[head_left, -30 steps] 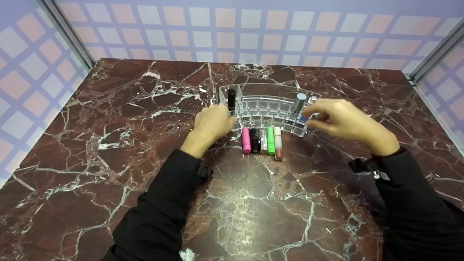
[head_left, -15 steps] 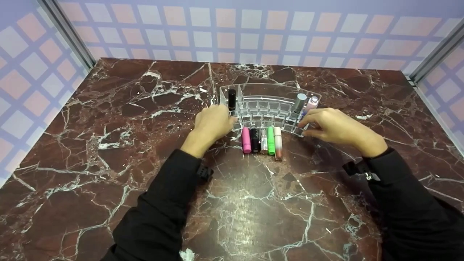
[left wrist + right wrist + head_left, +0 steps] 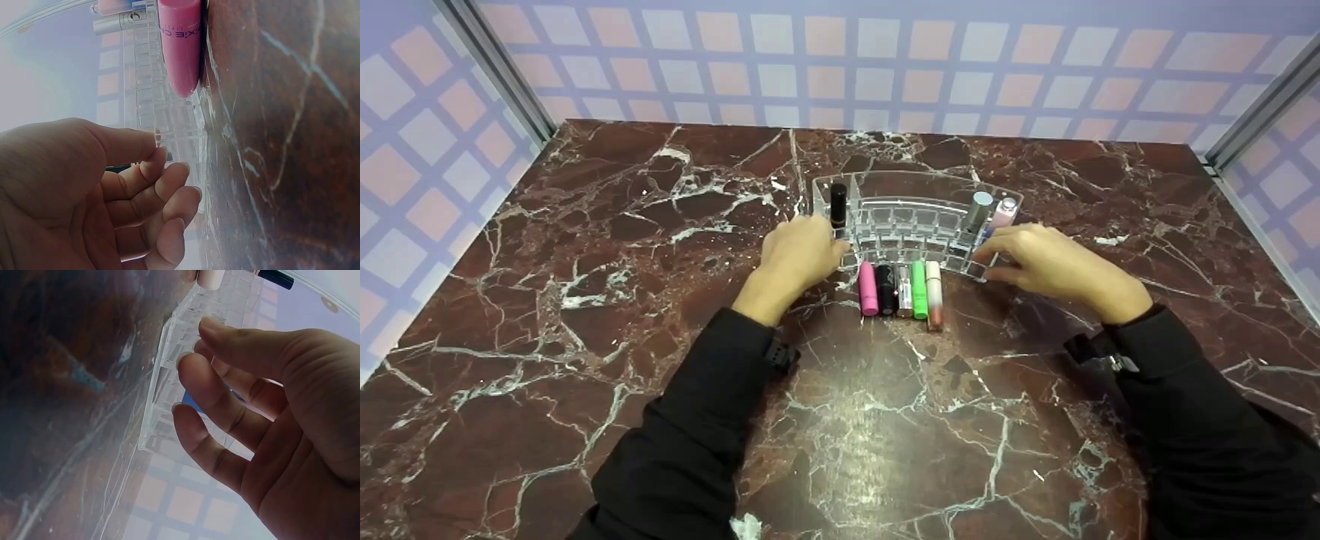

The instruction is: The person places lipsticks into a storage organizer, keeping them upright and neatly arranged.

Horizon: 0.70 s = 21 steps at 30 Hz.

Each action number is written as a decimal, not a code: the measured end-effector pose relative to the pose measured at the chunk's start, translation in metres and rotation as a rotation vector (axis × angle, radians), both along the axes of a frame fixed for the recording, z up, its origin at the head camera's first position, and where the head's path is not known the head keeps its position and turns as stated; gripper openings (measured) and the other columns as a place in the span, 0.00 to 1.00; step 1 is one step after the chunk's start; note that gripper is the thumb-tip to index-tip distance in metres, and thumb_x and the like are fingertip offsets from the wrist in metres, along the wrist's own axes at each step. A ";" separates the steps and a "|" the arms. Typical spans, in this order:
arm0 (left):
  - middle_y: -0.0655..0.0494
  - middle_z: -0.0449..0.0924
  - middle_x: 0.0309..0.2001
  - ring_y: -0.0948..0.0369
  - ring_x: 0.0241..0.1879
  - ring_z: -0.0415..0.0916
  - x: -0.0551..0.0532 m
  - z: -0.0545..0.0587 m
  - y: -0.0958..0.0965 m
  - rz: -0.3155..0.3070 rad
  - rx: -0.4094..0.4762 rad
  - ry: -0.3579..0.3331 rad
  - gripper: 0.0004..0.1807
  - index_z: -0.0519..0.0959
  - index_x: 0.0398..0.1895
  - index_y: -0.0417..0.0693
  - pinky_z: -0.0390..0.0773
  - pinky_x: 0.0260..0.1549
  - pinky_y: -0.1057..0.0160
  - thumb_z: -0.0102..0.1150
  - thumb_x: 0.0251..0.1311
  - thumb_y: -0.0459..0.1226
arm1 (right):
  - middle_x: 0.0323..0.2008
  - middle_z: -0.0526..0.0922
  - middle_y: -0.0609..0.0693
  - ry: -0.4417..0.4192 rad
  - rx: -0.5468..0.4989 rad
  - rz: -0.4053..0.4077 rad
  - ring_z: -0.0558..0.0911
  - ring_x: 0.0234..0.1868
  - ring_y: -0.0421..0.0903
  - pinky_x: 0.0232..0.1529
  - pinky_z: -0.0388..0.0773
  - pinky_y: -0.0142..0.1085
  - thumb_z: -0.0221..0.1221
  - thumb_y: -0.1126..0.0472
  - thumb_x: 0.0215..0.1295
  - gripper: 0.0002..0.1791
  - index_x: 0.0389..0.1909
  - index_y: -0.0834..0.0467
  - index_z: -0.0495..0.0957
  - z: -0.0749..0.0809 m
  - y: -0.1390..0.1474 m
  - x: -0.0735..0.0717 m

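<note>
A curved clear acrylic lipstick organizer (image 3: 915, 202) stands on the marbled table. My left hand (image 3: 801, 251) is at its left front end, with thumb and index fingertips pinching its clear edge in the left wrist view. At the right front end is my right hand (image 3: 1039, 259), its fingers loosely bent and thumb apart from them; whether it touches the organizer I cannot tell. A black tube (image 3: 838, 204) stands in the left side. On the right stand a silver tube (image 3: 978, 214) and a pinkish tube (image 3: 1005, 213) with a blue part (image 3: 191, 400), partly hidden by fingers.
Before the organizer lie several tubes in a row: pink (image 3: 868, 289), black (image 3: 886, 290), clear-and-silver (image 3: 904, 291), green (image 3: 919, 290) and white-to-orange (image 3: 934, 294). Checkered panels (image 3: 877, 75) enclose the table's back and sides.
My right hand has moved down and slightly left, uncovering the pinkish tube, then stayed nearly still. My left hand keeps its place, and the row of tubes has not moved.
</note>
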State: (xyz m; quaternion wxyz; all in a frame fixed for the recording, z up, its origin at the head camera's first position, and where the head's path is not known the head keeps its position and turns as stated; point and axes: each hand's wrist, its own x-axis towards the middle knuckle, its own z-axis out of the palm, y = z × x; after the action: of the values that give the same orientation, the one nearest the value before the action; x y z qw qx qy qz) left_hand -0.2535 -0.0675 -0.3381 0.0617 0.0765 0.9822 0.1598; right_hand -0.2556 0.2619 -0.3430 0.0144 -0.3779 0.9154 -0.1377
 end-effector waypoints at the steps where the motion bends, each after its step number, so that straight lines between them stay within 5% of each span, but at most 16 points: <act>1: 0.57 0.67 0.23 0.59 0.22 0.68 0.000 0.000 0.000 0.000 -0.002 0.004 0.20 0.70 0.26 0.51 0.69 0.21 0.62 0.55 0.76 0.50 | 0.45 0.88 0.57 0.002 0.001 0.002 0.87 0.43 0.56 0.50 0.81 0.54 0.70 0.68 0.62 0.15 0.50 0.64 0.85 0.000 0.000 0.000; 8: 0.57 0.68 0.24 0.58 0.22 0.69 -0.001 0.000 -0.001 -0.001 -0.009 0.017 0.22 0.78 0.52 0.39 0.69 0.21 0.62 0.55 0.76 0.50 | 0.45 0.88 0.57 0.002 0.001 0.006 0.87 0.42 0.55 0.49 0.82 0.53 0.69 0.69 0.62 0.14 0.50 0.64 0.85 0.000 -0.001 -0.001; 10: 0.57 0.67 0.23 0.60 0.21 0.67 -0.001 0.000 -0.001 0.002 -0.004 0.007 0.21 0.78 0.51 0.40 0.67 0.20 0.63 0.55 0.76 0.50 | 0.45 0.88 0.57 -0.004 0.001 -0.001 0.87 0.42 0.55 0.49 0.82 0.53 0.69 0.69 0.63 0.14 0.50 0.64 0.85 0.000 -0.002 -0.001; 13: 0.59 0.66 0.22 0.61 0.20 0.65 -0.001 0.000 -0.001 0.005 0.004 -0.010 0.18 0.74 0.31 0.48 0.66 0.19 0.64 0.54 0.77 0.50 | 0.46 0.88 0.58 -0.019 0.001 -0.014 0.87 0.42 0.55 0.49 0.82 0.53 0.69 0.69 0.63 0.15 0.50 0.64 0.85 0.000 -0.002 0.000; 15: 0.59 0.66 0.22 0.62 0.19 0.64 -0.001 0.000 -0.001 0.007 0.009 -0.017 0.19 0.72 0.28 0.49 0.65 0.19 0.65 0.55 0.77 0.50 | 0.46 0.88 0.58 -0.027 0.000 -0.022 0.88 0.41 0.55 0.48 0.83 0.52 0.69 0.69 0.63 0.15 0.50 0.64 0.85 0.000 -0.002 0.000; 17: 0.60 0.65 0.22 0.63 0.19 0.63 -0.001 0.000 0.000 0.006 0.010 -0.022 0.19 0.73 0.29 0.49 0.64 0.18 0.65 0.54 0.77 0.50 | 0.45 0.88 0.58 -0.030 -0.002 -0.027 0.88 0.41 0.54 0.48 0.83 0.52 0.69 0.69 0.63 0.15 0.50 0.64 0.85 0.000 -0.002 0.000; 21: 0.60 0.65 0.22 0.63 0.18 0.62 0.000 0.001 0.000 0.003 0.005 -0.024 0.19 0.79 0.45 0.42 0.64 0.17 0.66 0.54 0.77 0.51 | 0.45 0.88 0.57 -0.033 -0.006 -0.031 0.88 0.40 0.53 0.48 0.83 0.51 0.69 0.69 0.63 0.14 0.50 0.64 0.85 0.000 -0.001 0.001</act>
State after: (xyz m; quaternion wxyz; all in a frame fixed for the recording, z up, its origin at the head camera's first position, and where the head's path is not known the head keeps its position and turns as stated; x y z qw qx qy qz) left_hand -0.2539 -0.0675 -0.3375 0.0732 0.0731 0.9811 0.1634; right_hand -0.2550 0.2605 -0.3433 0.0261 -0.3614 0.9204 -0.1467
